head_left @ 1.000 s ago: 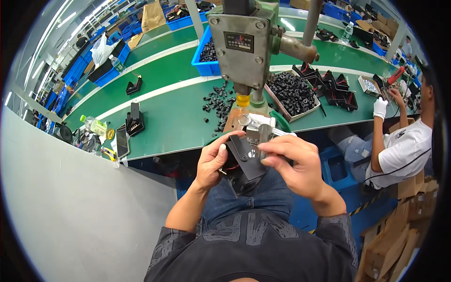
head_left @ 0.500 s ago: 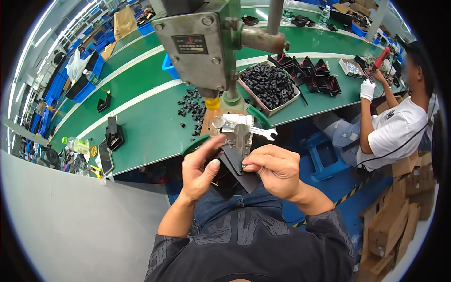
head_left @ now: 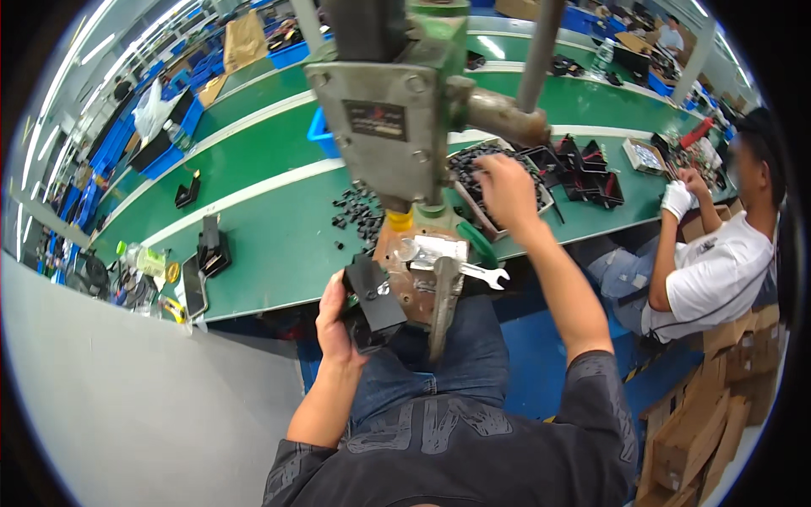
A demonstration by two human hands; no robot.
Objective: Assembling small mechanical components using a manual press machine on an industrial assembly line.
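My left hand (head_left: 335, 325) is closed round the side of a black plastic housing (head_left: 376, 308), held tilted at the near left of the press base. A small shiny metal piece shows on the housing's flat face. My right hand (head_left: 513, 194) reaches over a shallow box (head_left: 494, 235) full of small black plastic caps (head_left: 470, 173), its fingers bent down at the pile. Blur and the caps hide whether those fingertips grip anything. More loose caps (head_left: 361, 211) lie on the green table left of the press.
A bench press (head_left: 380, 127) stands in front of me, with an open-end wrench (head_left: 481, 275) and a lever (head_left: 443, 304) at its base. Black housings (head_left: 591, 173) sit beyond the box. A phone (head_left: 194, 287) lies at left; a co-worker (head_left: 710, 262) sits at right.
My right hand has left the housing and moved up and forward to the box of caps. My left hand has shifted slightly left with the housing, now gripping its side.
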